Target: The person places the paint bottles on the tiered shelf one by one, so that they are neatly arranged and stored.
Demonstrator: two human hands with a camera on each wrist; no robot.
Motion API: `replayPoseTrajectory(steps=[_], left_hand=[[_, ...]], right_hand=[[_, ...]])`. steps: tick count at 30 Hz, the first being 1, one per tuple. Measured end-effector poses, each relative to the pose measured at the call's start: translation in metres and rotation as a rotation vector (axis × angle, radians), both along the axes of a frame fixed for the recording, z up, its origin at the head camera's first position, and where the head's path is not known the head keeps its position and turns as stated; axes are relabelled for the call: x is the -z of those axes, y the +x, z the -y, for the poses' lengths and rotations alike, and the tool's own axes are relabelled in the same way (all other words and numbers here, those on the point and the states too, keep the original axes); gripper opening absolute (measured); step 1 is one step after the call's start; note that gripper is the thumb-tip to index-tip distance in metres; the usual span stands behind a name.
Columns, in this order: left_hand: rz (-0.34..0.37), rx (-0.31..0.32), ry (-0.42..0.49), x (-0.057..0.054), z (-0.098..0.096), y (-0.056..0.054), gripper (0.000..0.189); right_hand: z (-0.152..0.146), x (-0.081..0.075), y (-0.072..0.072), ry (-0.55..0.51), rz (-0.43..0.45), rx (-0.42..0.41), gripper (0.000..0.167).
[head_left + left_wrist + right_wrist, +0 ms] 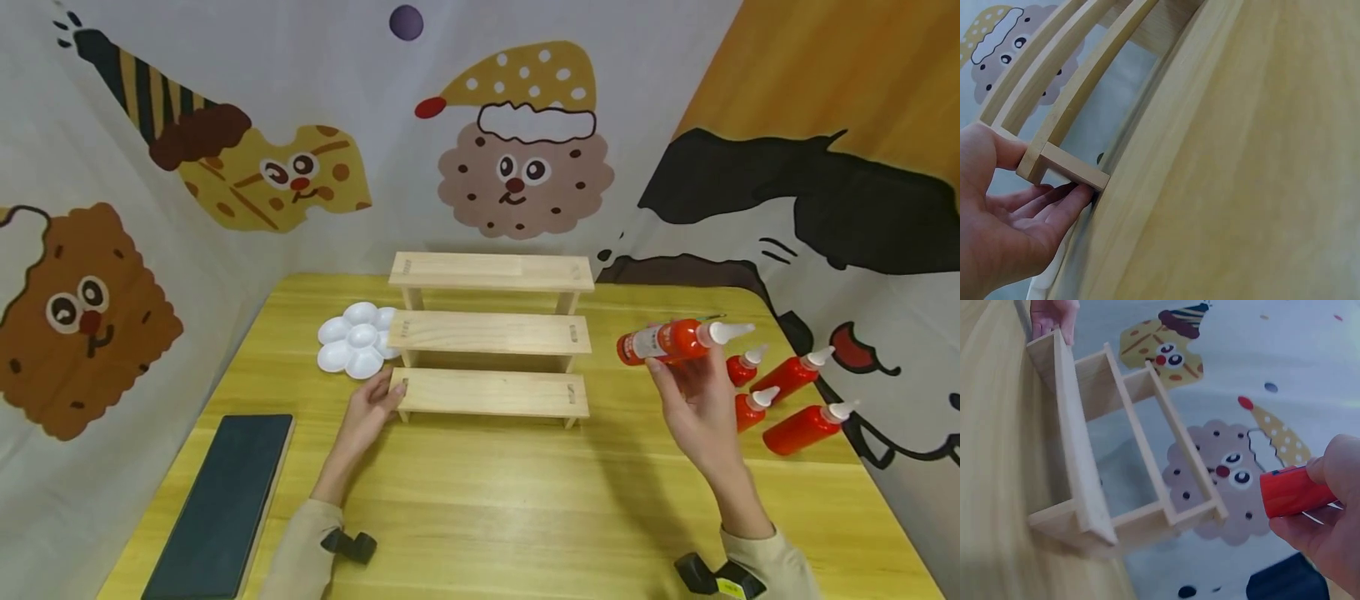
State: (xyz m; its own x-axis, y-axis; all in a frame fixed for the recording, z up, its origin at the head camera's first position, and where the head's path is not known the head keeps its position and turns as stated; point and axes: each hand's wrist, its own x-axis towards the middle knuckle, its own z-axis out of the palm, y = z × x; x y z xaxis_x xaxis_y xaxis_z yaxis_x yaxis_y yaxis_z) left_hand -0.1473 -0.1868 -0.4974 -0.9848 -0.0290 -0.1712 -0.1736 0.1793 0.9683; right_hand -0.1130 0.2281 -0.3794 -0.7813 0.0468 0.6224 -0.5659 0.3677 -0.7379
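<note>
Left hand (pixel 372 408) rested at the lower left corner of the rack (pixel 491 333), centre of the head frame, fingers nearly straight and pressed against the end of the lowest step, thumb on the near side. Gripped nothing; only touched the wood (the left wrist view showed the fingertips (pixel 1072 203) tucked under the step's end and the thumb laid along its outer edge).

Right hand (pixel 697 400) raised at right of centre, well apart from the rack, pinching a bottle (pixel 678 340) between fingers and thumb. Held the bottle lying sideways above the table (pixel 487 500), white nozzle pointing toward the right edge of the frame, labelled end toward the rack. Seen in the right wrist view as a red end at the right edge (pixel 1291 489), with fingers curled round it, and the rack (pixel 1116 450) at centre left with the other hand (pixel 1052 315) at its far corner, top left.

Lay on the table just right of the raised bottle, lower right of the head frame: four more red bottles (pixel 795 392), nozzles pointing up and right. Sat touching the rack's left side, left of centre: a white palette (pixel 352 340). Lay in the lower left corner: a dark board (pixel 225 500). Hung behind, across the top: a cartoon backdrop (pixel 517 158).
</note>
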Motion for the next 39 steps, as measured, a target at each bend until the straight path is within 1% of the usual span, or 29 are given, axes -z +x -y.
replayPoseTrajectory(steps=[6,12,18,23,28,33,39], left_hand=[[-0.002,0.002,-0.008,-0.003,0.000,-0.001,0.063],[0.001,0.000,-0.010,-0.006,-0.001,0.000,0.062],[-0.004,-0.001,-0.021,-0.007,-0.003,0.000,0.061],[0.014,0.001,-0.009,-0.004,-0.003,-0.002,0.063],[0.017,0.002,0.005,-0.001,-0.002,0.000,0.064],[0.016,-0.002,-0.002,0.001,-0.002,0.001,0.063],[0.015,-0.001,-0.004,0.001,-0.001,0.002,0.063]], right_hand=[[0.013,-0.019,-0.013,0.046,-0.042,-0.025,0.062],[0.029,-0.028,-0.024,0.057,-0.066,-0.055,0.060],[0.042,-0.030,-0.037,0.027,-0.063,-0.083,0.060],[0.052,-0.028,-0.048,-0.002,-0.082,-0.113,0.058],[0.064,-0.027,-0.057,-0.001,-0.097,-0.144,0.055],[0.077,-0.027,-0.065,0.004,-0.079,-0.146,0.054],[0.095,-0.029,-0.079,-0.013,-0.055,-0.171,0.052]])
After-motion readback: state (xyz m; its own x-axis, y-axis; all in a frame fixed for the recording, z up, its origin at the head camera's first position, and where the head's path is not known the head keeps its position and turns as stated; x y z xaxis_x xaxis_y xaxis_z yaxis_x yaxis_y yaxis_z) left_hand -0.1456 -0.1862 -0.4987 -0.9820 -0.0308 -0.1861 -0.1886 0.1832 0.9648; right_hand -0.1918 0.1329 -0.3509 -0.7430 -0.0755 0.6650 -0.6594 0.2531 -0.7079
